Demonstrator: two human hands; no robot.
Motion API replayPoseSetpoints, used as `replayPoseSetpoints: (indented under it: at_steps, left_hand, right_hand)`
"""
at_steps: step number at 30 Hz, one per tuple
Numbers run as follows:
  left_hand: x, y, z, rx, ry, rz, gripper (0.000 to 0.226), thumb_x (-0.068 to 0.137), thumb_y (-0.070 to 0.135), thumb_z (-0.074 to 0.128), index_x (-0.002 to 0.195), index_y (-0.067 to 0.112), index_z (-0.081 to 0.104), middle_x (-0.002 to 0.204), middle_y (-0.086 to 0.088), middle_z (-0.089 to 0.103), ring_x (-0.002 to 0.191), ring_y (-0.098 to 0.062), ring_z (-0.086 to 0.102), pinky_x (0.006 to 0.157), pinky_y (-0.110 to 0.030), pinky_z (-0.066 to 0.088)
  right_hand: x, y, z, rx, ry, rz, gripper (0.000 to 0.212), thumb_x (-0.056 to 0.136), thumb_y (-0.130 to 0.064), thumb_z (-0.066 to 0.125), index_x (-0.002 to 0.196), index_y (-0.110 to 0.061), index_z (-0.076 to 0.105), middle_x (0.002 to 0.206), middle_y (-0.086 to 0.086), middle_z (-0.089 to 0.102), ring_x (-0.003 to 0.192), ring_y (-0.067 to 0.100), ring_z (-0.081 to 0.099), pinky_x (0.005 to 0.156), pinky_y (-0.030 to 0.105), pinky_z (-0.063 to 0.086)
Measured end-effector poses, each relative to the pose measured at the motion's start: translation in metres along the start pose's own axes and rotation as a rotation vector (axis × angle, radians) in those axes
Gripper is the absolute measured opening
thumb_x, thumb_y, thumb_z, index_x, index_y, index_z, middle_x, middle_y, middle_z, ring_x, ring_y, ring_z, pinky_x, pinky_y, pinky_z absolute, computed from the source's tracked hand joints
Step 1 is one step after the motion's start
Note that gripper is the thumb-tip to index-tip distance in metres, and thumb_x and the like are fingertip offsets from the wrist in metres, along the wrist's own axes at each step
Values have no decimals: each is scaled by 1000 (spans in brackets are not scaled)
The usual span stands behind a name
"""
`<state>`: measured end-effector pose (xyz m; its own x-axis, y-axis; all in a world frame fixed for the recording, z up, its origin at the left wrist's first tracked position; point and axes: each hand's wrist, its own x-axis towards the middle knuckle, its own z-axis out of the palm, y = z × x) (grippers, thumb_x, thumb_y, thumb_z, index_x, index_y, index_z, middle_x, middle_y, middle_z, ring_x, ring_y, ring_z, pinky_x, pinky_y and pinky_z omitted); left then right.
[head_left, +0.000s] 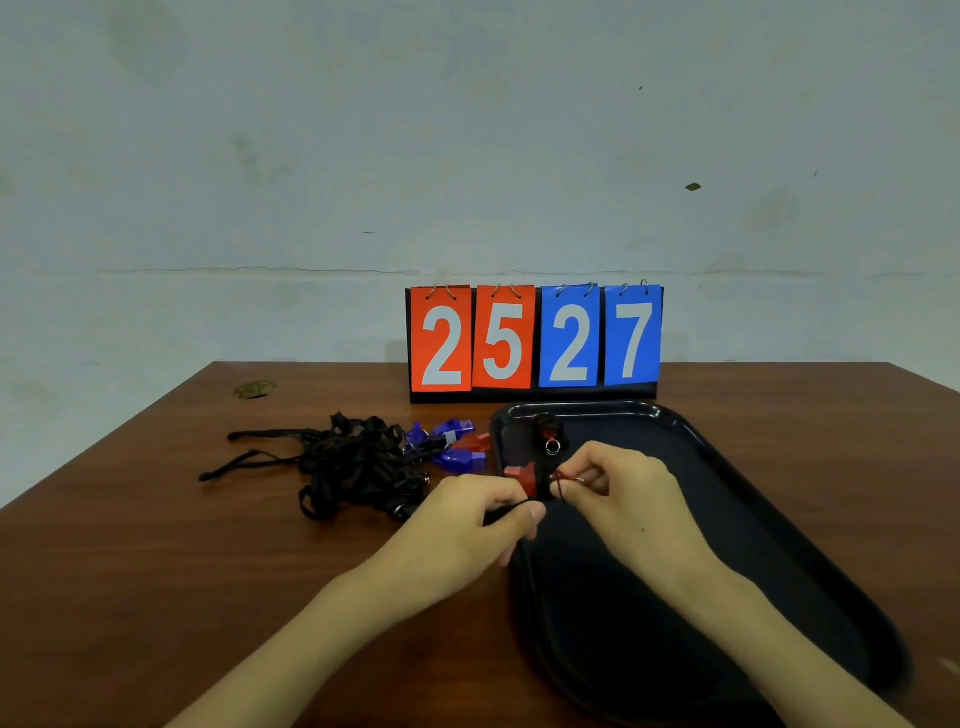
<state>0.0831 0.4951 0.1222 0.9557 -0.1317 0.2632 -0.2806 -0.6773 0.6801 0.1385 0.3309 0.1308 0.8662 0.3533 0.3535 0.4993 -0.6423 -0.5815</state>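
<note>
Whistle (521, 475), red, sits between both hands over the tray's (753, 519) left rim, half hidden under wrapped black cord (508, 512). Left hand (467, 525) pinches the cord; right hand (631, 499) pinches a ring (577, 481) that is barely discernible.

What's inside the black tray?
At the tray's far end lies a cord-wrapped whistle with a ring. The left hand and right hand hold a red whistle over the left edge, hiding the floor beneath them.
</note>
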Motion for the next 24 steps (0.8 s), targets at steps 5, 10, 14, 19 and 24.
replayPoseSetpoints:
  at_steps: [5, 10, 14, 19, 24]
  left_hand:
    - [1, 1, -5, 47, 36, 15, 24, 92, 37, 51, 68, 33, 56, 54, 12, 54, 55, 1, 53, 70, -28, 52]
    - [5, -5, -17, -10, 196, 29, 22, 85, 39, 60, 71, 23, 63, 68, 2, 62, 65, -6, 58, 64, -22, 48]
    - [7, -5, -20, -127, 199, 27, 23, 77, 44, 63, 68, 23, 64, 66, 1, 62, 60, -1, 56, 63, -14, 46]
    - [8, 1, -23, -289, 124, -25, 30, 74, 48, 53, 59, 23, 58, 50, 10, 54, 48, 0, 50, 56, -10, 43]
    - [7, 5, -17, -465, -13, -142, 43, 86, 43, 43, 58, 14, 58, 38, 4, 45, 28, -7, 32, 32, -15, 28]
  right_hand:
    - [1, 0, -4, -69, -151, -95, 7, 84, -24, 66, 87, -30, 62, 80, -16, 60, 77, -3, 57, 70, 10, 43]
    - [3, -1, -11, 135, -341, -92, 4, 82, -22, 68, 83, -25, 67, 79, -7, 66, 76, 7, 61, 71, 19, 50]
    - [2, -6, -15, 388, -500, -106, 7, 82, -12, 68, 84, -19, 69, 77, -2, 69, 70, 7, 63, 69, 18, 51]
    - [-1, -12, -19, 616, -550, -81, 6, 81, -8, 66, 81, -14, 68, 72, -3, 68, 68, 7, 62, 67, 17, 50]
    - [-2, -13, -18, 818, -512, -15, 15, 82, -6, 63, 76, -18, 68, 72, -2, 66, 69, 7, 61, 68, 19, 50]
